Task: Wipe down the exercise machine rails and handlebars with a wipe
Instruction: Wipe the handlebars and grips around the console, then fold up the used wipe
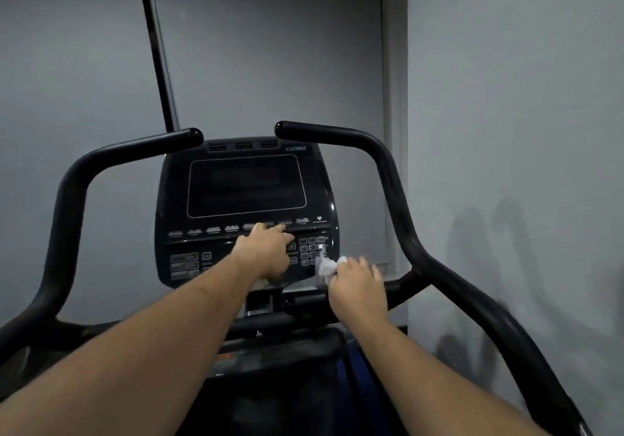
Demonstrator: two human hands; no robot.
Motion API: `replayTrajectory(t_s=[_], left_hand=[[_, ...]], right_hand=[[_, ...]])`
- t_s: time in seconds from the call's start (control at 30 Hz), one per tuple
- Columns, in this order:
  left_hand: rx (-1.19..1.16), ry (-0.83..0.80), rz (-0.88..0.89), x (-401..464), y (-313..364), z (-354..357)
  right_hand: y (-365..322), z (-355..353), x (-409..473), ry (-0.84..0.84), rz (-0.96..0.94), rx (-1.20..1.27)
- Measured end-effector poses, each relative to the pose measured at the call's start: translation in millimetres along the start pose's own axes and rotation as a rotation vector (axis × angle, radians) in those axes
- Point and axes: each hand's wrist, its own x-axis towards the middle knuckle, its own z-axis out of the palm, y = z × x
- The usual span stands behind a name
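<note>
- Our right hand (358, 287), in the lower middle-right of the frame, has its grip closed around a crumpled white wipe (326, 267); the fingers are curled and the wipe bunches out past them to the upper left.
- We press that hand over a short black grip bar (305, 302) that runs left to right just below the console (243, 212); whether the wipe itself touches the bar or only the console's lower edge we cannot tell.
- Our left hand (266, 253), just left of the right hand and slightly higher in the frame, lies flat on the console's button area; its grip is spread open and holds nothing.
- The nearest unwiped-looking run, as we judge it, is the right handlebar (398, 206): it lies to the right of the wipe, joined by a short cross piece, and its long axis climbs toward the upper middle of the frame and also slopes down toward the lower right corner.
- The right hand is plainly the nearer one to that bar, so we expect the coming stroke to go rightward and then along the tube.
- The left handlebar (67, 206) mirrors it at the left of the frame, well apart from the wipe, and nearer our free left hand.
</note>
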Motion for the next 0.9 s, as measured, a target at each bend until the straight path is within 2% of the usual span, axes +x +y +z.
replayTrajectory(t_s=[0.1,0.13,0.27,0.33,0.47,0.57,0.63,0.77,0.9], left_hand=[[-0.008,0.323,0.076,-22.5,-1.4,22.7],[0.001,0.375,0.103,-30.4,1.4,28.7],[-0.024,0.269,0.116,-56.6,10.1,61.2],[-0.059,0.281,0.084,-68.9,11.1,74.5],[-0.266,0.334,0.021,-91.0,12.3,93.2],[-0.511,0.37,0.008,-104.6,13.5,110.7],[-0.641,0.369,0.014,-113.1,13.8,122.7],[-0.896,0.249,-0.046,-136.2,14.6,142.6],[-1.202,0.053,-0.187,-163.9,12.3,168.9]], right_hand=[[-7.6,13.1,-21.0,0.087,0.046,0.049],[-9.9,15.7,-26.0,0.117,0.045,0.055],[-17.5,21.1,-47.1,0.203,-0.024,0.051],[-20.5,20.7,-58.7,0.194,-0.045,0.087],[-25.5,13.2,-81.4,0.086,-0.038,0.323],[-38.2,-6.4,-104.4,-0.058,0.071,0.606],[-47.7,-14.2,-120.9,-0.075,0.054,0.625],[-51.4,-7.3,-154.8,-0.157,0.032,0.623],[-55.9,9.1,-180.8,-0.271,0.108,0.684]])
